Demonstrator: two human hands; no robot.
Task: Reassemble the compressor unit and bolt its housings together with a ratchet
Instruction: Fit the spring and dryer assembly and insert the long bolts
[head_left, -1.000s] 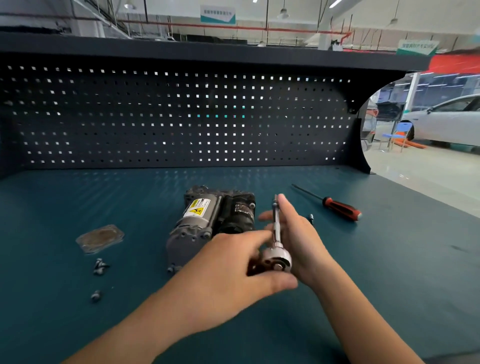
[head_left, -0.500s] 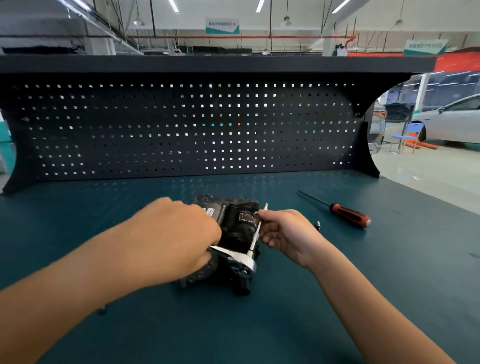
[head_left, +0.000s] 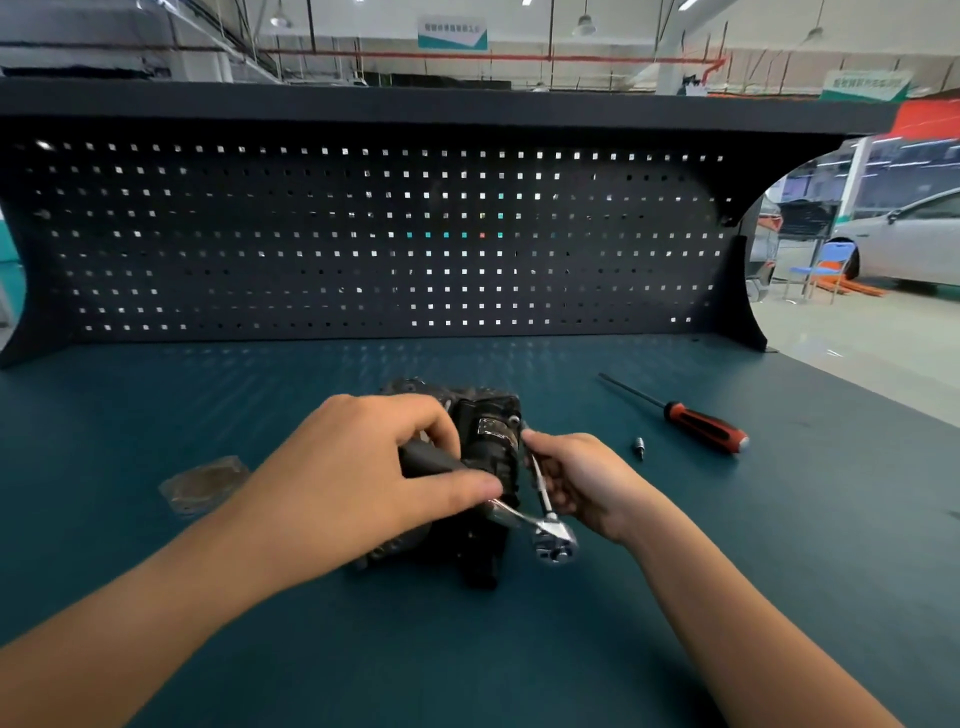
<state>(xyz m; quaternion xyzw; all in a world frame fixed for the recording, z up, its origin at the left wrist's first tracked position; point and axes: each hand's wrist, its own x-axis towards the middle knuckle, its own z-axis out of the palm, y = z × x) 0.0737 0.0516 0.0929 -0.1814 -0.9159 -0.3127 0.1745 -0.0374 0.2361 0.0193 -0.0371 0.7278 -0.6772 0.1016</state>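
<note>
We record both forearms extended forward, converging at centre. Our left hand (head_left: 353, 483) lies knuckles-up, fingers and thumb curled round the handle of the ratchet (head_left: 555, 540). Our right hand (head_left: 587, 483), palm facing left, curls its fingers round the extension bar (head_left: 540, 486). The hands sit near each other, not touching.

I note: teal benchtop (head_left: 779, 571); black pegboard (head_left: 363, 260), regular grid of square holes; screwdriver (head_left: 701, 426), handle red and black; ratchet (head_left: 553, 540) chrome, black grip; compressor unit (head_left: 493, 447) black.
</note>
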